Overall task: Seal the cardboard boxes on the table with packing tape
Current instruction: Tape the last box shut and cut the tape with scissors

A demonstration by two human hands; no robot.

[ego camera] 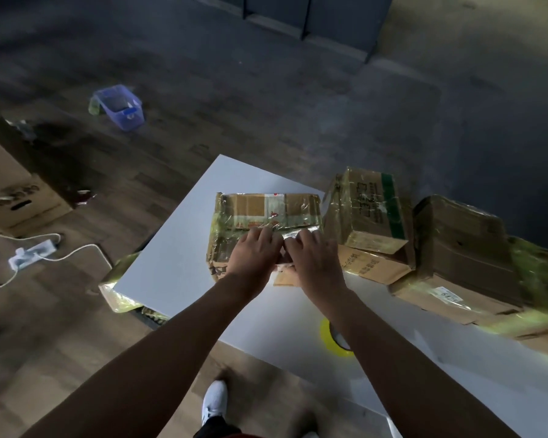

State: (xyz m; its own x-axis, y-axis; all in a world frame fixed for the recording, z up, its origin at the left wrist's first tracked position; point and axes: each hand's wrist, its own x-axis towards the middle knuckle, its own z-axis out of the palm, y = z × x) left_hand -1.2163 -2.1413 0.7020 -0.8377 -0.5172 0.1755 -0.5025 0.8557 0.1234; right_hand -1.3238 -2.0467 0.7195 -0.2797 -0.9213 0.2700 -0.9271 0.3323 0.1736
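A flat cardboard box (266, 210), wrapped in glossy clear-yellowish tape, lies on the white table (178, 267). My left hand (253, 251) and my right hand (314, 257) lie side by side on the box's near top edge. Their fingers press a shiny strip of tape down onto the cardboard. A yellow roll of packing tape (328, 338) lies on the table near me, partly hidden behind my right forearm.
To the right stands a taped box (370, 213) stacked on another, and further right lie more taped boxes (462, 248). On the floor are a blue plastic basket (121, 105), a white power strip (32, 252) and a large carton (10, 197). My white shoe (215, 403) is below the table's edge.
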